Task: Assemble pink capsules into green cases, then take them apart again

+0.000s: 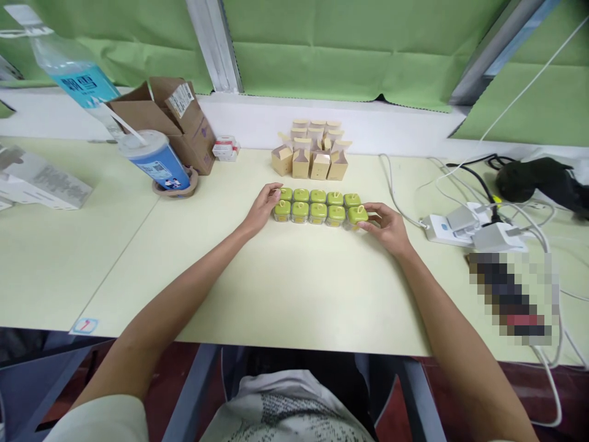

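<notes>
Two rows of several small clear jars with green lids [317,205] sit packed together mid-table. My left hand [263,205] rests against the left end of the block, its fingers curled over the end jars. My right hand [385,224] presses against the right end, fingertips pinching the nearest green-lidded jar [357,216]. Behind the jars stands a cluster of several small open tan cartons [313,153].
At the back left are a brown cardboard box [172,116], a blue paper cup with a lid [156,161] and a tilted water bottle [69,67]. A power strip with adapters and cables [469,227] lies to the right. The pale table [285,288] ends near me.
</notes>
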